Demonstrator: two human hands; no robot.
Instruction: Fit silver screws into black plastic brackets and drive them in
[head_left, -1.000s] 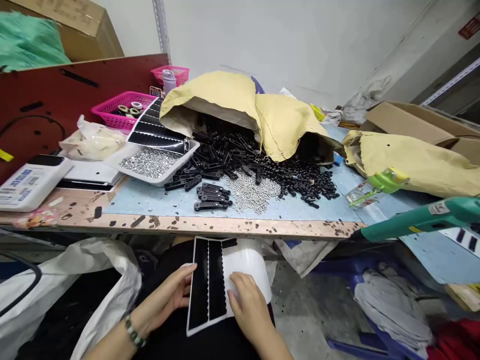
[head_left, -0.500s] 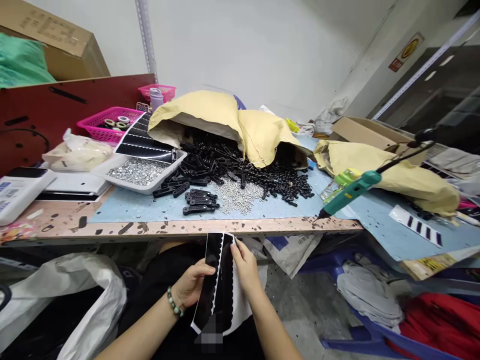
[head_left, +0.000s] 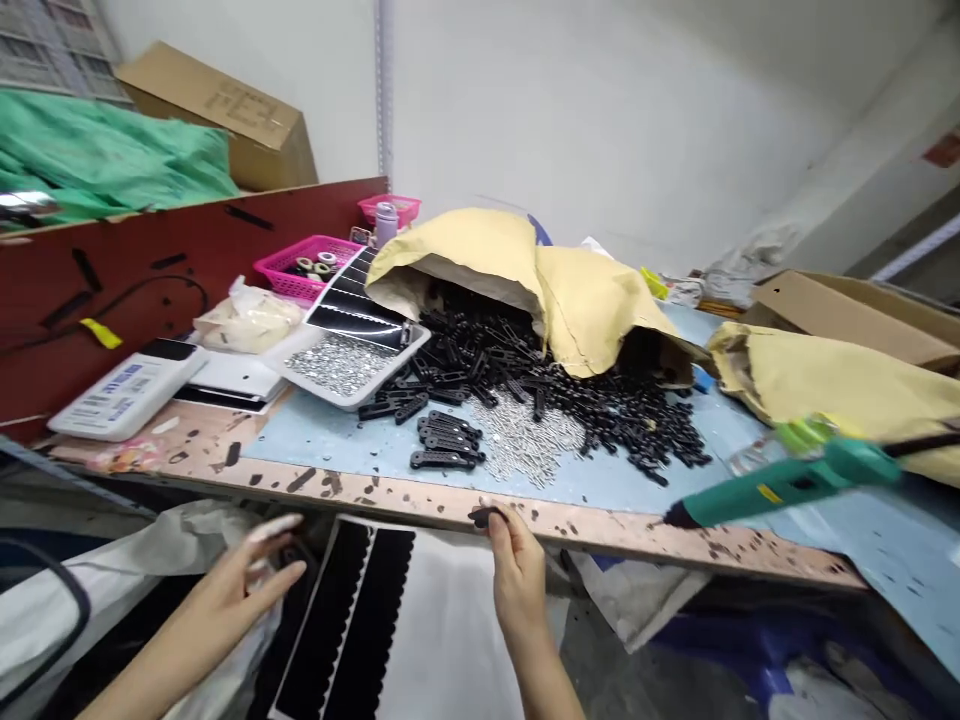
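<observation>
A white backing sheet (head_left: 442, 640) with two black scalloped strips (head_left: 349, 620) lies on my lap below the table edge. My right hand (head_left: 514, 570) is raised to the table's front edge and pinches a small black sticker piece (head_left: 486, 516) between thumb and fingers. My left hand (head_left: 240, 585) hovers to the left of the sheet with fingers spread, holding nothing, just off the sheet's left edge. On the table in front lie a few black plastic links (head_left: 446, 440) set in a row beside a heap of small silver screws (head_left: 525, 440).
A large pile of black links (head_left: 540, 370) spills from a yellow paper bag (head_left: 517, 280). A white tray of screws (head_left: 345, 365), pink baskets (head_left: 304, 265), a scale (head_left: 124, 390), a green screwdriver (head_left: 787, 480) hanging right, a white bag (head_left: 112, 570) at left.
My right hand peeled a small black piece off the sheet and lifted it to the table edge. My left hand let go of the sheet and opened. The view swung left.
</observation>
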